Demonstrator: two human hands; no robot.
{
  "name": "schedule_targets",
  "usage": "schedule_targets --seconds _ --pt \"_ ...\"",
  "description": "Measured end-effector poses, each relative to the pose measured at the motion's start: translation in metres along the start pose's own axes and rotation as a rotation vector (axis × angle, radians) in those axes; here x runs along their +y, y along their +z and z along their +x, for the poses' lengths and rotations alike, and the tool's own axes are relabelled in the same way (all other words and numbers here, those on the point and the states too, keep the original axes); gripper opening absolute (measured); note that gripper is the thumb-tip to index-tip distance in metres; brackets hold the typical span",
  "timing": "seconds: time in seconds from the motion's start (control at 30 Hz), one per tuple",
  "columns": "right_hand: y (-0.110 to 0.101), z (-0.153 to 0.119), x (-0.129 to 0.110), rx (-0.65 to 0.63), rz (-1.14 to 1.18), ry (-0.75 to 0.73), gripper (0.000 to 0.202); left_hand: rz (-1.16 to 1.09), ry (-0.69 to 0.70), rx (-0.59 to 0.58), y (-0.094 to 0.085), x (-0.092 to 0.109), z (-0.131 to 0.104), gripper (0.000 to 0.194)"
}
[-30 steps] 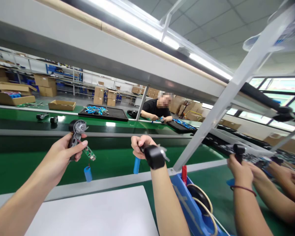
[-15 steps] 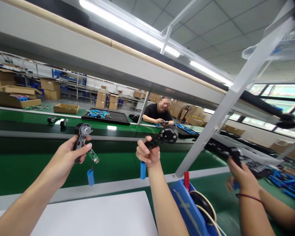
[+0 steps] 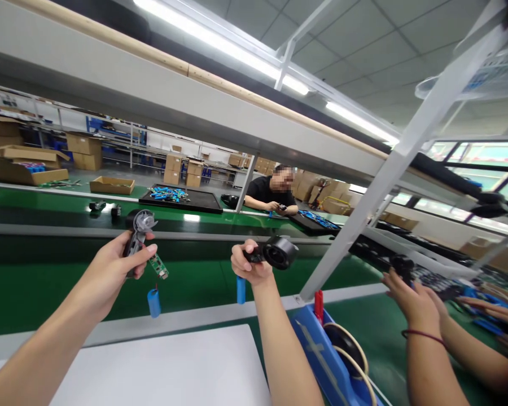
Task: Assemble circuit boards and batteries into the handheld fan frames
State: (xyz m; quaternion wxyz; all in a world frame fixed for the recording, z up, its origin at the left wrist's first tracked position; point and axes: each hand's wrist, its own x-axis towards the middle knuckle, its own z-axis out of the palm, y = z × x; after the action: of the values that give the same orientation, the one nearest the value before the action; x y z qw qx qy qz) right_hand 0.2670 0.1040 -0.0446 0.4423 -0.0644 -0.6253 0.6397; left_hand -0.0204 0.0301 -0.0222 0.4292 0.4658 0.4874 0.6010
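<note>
My left hand (image 3: 125, 256) is closed round a black handheld fan body (image 3: 132, 245) with a clear impeller on top. A green circuit board (image 3: 159, 266) and a blue battery cell (image 3: 154, 303) hang from it on wires. In my right hand (image 3: 252, 262) is a second black fan (image 3: 277, 252), its round head pointing right and its handle inside my fingers. Another blue cell (image 3: 241, 290) hangs just below that hand. Both fans are held up above the green work surface (image 3: 195, 276).
White sheet (image 3: 173, 366) in front; blue bin (image 3: 322, 355) with a red-handled tool and a cable at right. A co-worker's hands (image 3: 419, 310) hold a black part beside it. Beyond the slanted post, a person (image 3: 271, 192) sits near black trays (image 3: 203, 201).
The fan in my right hand has turned and dipped, its round head now lower. My left hand has barely moved. Small black parts on the far belt have shifted right.
</note>
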Motion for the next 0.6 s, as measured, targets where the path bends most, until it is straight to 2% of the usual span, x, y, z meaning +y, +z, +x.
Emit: schedule_targets --seconds 0.17,0.33,0.47,0.6 --pt "0.012 0.004 -0.007 -0.056 -0.029 0.0 0.042 0.022 -0.043 -0.027 0.001 0.006 -0.002 0.058" --pt "0.037 0.004 -0.031 -0.088 -0.109 -0.028 0.026 0.009 -0.039 -0.03 0.0 0.005 0.0 0.06" --pt "0.054 0.0 -0.05 -0.119 -0.226 -0.142 0.028 -0.001 -0.035 -0.034 0.0 0.005 -0.001 0.059" --pt "0.059 -0.002 -0.057 -0.067 -0.269 -0.242 0.026 -0.011 -0.036 -0.039 0.0 0.006 -0.002 0.057"
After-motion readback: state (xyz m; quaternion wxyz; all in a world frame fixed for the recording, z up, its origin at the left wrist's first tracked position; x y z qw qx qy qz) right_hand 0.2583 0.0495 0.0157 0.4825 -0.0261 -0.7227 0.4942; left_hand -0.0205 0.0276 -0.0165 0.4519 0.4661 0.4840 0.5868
